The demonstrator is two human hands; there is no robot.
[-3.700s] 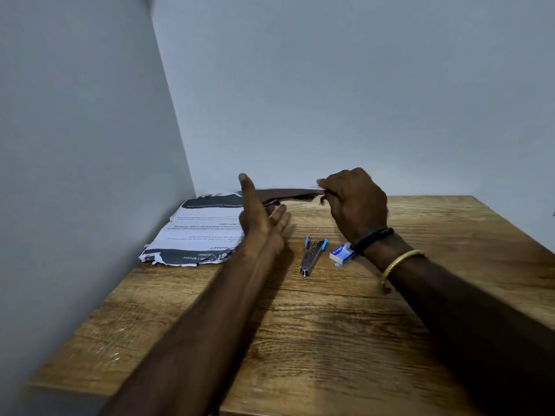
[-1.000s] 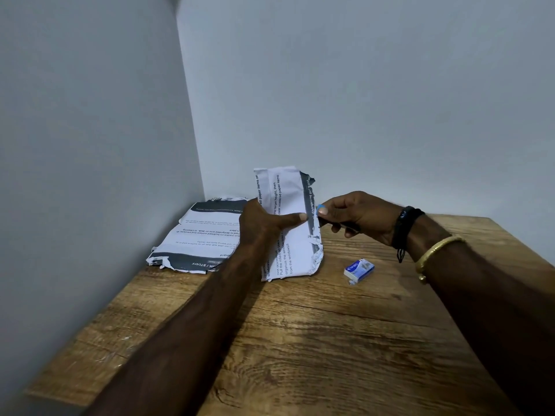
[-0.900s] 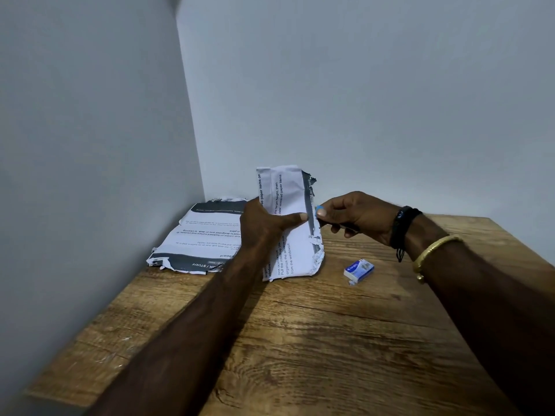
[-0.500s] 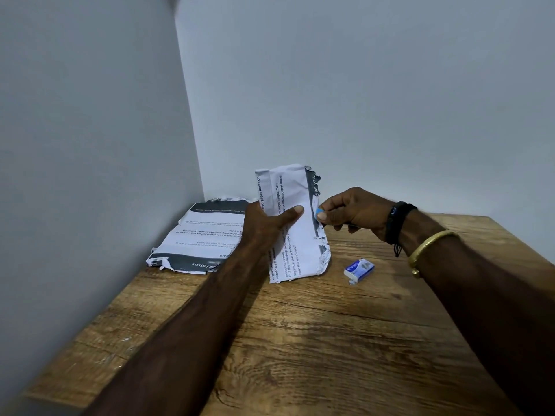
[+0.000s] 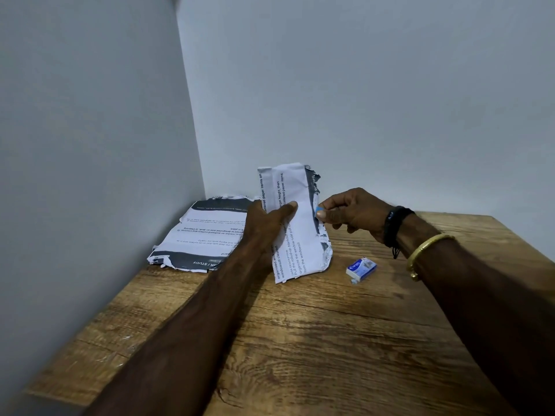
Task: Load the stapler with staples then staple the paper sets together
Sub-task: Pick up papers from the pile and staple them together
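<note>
Since half a second ago, paper set (image 5: pixel 295 232) barely shifts; left hand (image 5: pixel 267 223) grip pinches it upright. Right hand (image 5: pixel 353 210) grip pinches the mostly hidden stapler (image 5: pixel 319 210).

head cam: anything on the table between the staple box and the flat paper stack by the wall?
Yes, in the head view: the paper set held upright by the left hand, its lower edge at the table, stands between the staple box and the flat stack.

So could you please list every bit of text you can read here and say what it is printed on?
Held paper set: "TASK DESCRIPTION", "Pull the rolled-up blackout", "organize the window-side", "windowsill cleared", "scattered paper items".
Flat paper stack: "STUDY", seen upside down; its body text is too small.
Staple box: label blurred, unreadable.
</note>
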